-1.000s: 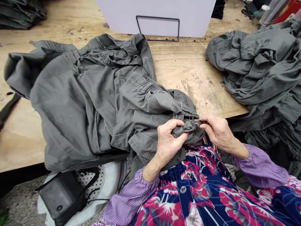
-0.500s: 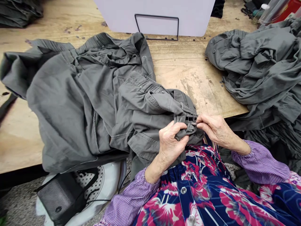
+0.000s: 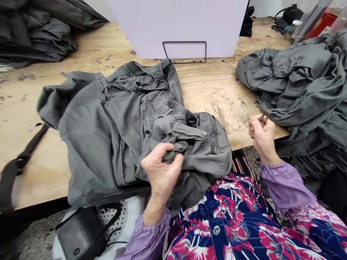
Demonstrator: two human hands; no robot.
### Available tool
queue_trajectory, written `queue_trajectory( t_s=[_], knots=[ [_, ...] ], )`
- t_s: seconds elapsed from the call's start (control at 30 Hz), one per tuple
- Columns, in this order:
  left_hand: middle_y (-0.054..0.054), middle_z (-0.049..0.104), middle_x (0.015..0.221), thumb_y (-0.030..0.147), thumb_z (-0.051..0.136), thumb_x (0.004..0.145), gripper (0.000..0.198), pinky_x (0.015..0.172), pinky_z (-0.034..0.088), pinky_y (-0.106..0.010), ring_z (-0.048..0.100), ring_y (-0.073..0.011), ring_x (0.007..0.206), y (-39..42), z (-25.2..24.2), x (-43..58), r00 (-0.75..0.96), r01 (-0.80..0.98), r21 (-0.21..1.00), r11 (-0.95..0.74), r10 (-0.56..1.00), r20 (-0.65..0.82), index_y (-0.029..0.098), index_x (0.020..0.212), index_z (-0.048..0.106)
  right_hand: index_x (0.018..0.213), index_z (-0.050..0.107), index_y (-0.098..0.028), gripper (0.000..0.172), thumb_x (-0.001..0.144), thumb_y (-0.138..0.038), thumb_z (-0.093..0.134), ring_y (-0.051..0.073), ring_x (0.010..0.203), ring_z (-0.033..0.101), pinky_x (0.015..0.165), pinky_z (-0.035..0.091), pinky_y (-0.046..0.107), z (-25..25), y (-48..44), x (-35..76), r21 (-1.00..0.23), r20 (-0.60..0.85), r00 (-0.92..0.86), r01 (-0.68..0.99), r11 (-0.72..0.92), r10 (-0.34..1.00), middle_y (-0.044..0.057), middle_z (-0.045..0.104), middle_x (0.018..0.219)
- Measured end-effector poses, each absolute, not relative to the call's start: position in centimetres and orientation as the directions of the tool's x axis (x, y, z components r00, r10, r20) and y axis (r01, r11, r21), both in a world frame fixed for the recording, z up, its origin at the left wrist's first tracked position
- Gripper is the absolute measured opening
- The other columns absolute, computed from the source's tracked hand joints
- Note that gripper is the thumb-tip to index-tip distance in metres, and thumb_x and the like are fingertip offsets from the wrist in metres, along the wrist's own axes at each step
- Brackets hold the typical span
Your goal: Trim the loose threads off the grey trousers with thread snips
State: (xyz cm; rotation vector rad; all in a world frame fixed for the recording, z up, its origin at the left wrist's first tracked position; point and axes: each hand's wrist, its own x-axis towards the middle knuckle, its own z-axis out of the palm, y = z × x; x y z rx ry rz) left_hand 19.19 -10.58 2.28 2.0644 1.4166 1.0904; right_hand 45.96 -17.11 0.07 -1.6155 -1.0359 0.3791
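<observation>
A pair of grey cotton work trousers (image 3: 108, 122) lies bunched on the wooden table (image 3: 48, 79), its waistband section (image 3: 208, 126) close to me. My left hand (image 3: 162, 169) is shut on a gathered fold of the grey cloth (image 3: 176, 146), at the table's near edge. My right hand (image 3: 262, 135) is raised apart from the trousers, above the table's near edge. Its fingertips pinch a small dark bit (image 3: 262, 117), perhaps thread, too small to identify.
A loose heap of grey garments (image 3: 298, 79) lies at the right, and dark folded clothes (image 3: 35, 36) at the back left. A pale lilac board (image 3: 176, 25) stands in a black wire stand (image 3: 184, 52). A black strap (image 3: 18, 166) hangs at the left edge.
My right hand has let go of the cloth and lifted away to the right. My left hand has moved left, pulling the gathered fold with it. The view has tilted upward.
</observation>
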Motion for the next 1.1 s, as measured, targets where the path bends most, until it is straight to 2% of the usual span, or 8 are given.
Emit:
queue_trajectory(
  t_s=[0.2, 0.33, 0.47, 0.63, 0.73, 0.87, 0.97, 1.1],
  knots=[
    [0.002, 0.056, 0.073, 0.022, 0.064, 0.063, 0.013, 0.059, 0.039, -0.022, 0.052, -0.0118, 0.065, -8.4, 3.7, 13.5, 0.225, 0.671, 0.676, -0.303, 0.953, 0.204, 0.019, 0.075, 0.059, 0.079, 0.061, -0.014, 0.027, 0.076, -0.041, 0.064, 0.008, 0.051, 0.044, 0.049, 0.036, 0.022, -1.7, -18.6, 47.0, -0.866, 0.173, 0.421, 0.495, -0.066, 0.89, -0.002, 0.052, 0.06],
    [-0.004, 0.06, 0.097, 0.03, 0.067, 0.068, 0.021, 0.076, 0.045, -0.027, 0.057, -0.018, 0.091, -8.6, 6.6, 15.0, 0.29, 0.635, 0.624, -0.456, 0.889, 0.354, 0.02, 0.086, 0.062, 0.122, 0.052, -0.016, 0.046, 0.085, -0.044, 0.052, 0.011, 0.061, 0.054, 0.056, 0.045, 0.023, -1.7, -18.8, 43.5, -0.943, 0.108, 0.084, 0.325, 0.075, 0.991, 0.002, 0.061, 0.077],
    [-0.005, 0.063, 0.093, 0.03, 0.057, 0.079, 0.013, 0.088, 0.042, -0.032, 0.057, -0.019, 0.094, -7.0, 8.8, 19.4, 0.47, 0.598, 0.466, -0.652, 0.756, 0.455, 0.019, 0.081, 0.062, 0.12, 0.053, -0.017, 0.041, 0.087, -0.041, 0.049, 0.016, 0.092, 0.061, 0.075, 0.05, 0.028, -1.5, -18.6, 40.6, -0.959, 0.071, -0.05, 0.273, 0.082, 0.996, 0.009, 0.062, 0.109],
    [-0.007, 0.062, 0.071, 0.047, 0.052, 0.08, 0.034, 0.085, 0.037, -0.044, 0.058, -0.0252, 0.08, -2.8, 8.3, 23.6, 0.784, 0.62, 0.203, -0.758, 0.609, -0.121, 0.017, 0.065, 0.06, 0.097, 0.063, -0.015, 0.021, 0.086, -0.027, 0.05, 0.014, 0.076, 0.062, 0.068, 0.048, 0.026, -1.1, -18.1, 40.0, -0.879, 0.167, -0.055, 0.444, 0.174, 0.984, 0.006, 0.067, 0.087],
    [-0.004, 0.062, 0.07, 0.051, 0.051, 0.078, 0.036, 0.084, 0.036, -0.039, 0.057, -0.0211, 0.075, -1.7, 8.0, 23.6, 0.827, 0.54, 0.29, -0.79, 0.434, -0.358, 0.019, 0.068, 0.063, 0.094, 0.065, -0.014, 0.019, 0.085, -0.024, 0.051, 0.013, 0.066, 0.061, 0.06, 0.046, 0.023, 0.2, -17.4, 41.7, -0.777, 0.283, -0.04, 0.577, 0.254, 0.958, 0.005, 0.068, 0.079],
    [-0.001, 0.061, 0.08, 0.043, 0.063, 0.071, 0.023, 0.074, 0.036, -0.027, 0.054, -0.0172, 0.079, -2.5, 8.3, 21.9, 0.916, 0.402, 0.53, -0.747, 0.324, -0.238, 0.021, 0.076, 0.063, 0.092, 0.067, -0.016, 0.019, 0.082, -0.026, 0.055, 0.009, 0.051, 0.05, 0.048, 0.038, 0.021, 2.9, -16.5, 44.1, -0.733, 0.408, 0.223, 0.658, 0.172, 0.885, 0.001, 0.065, 0.068],
    [0.003, 0.049, 0.063, 0.038, 0.063, 0.072, 0.023, 0.058, 0.031, -0.023, 0.044, -0.0115, 0.061, -3.0, 8.3, 19.9, 0.862, 0.431, 0.644, -0.632, 0.5, -0.086, 0.018, 0.064, 0.054, 0.087, 0.069, -0.016, 0.018, 0.08, -0.025, 0.055, 0.007, 0.044, 0.04, 0.044, 0.032, 0.021, 4.5, -16.2, 45.5, -0.694, 0.504, 0.373, 0.712, 0.108, 0.779, 0.0, 0.06, 0.062],
    [0.005, 0.037, 0.054, 0.029, 0.063, 0.071, 0.028, 0.049, 0.025, -0.022, 0.033, -0.0085, 0.052, -3.0, 7.9, 17.3, 0.411, 0.501, 0.753, -0.426, 0.883, 0.226, 0.017, 0.055, 0.043, 0.084, 0.068, -0.015, 0.018, 0.078, -0.019, 0.052, 0.008, 0.043, 0.034, 0.043, 0.026, 0.022, 3.9, -15.3, 48.4, -0.684, 0.602, 0.577, 0.729, -0.016, 0.552, -0.001, 0.055, 0.058]
  ],
)
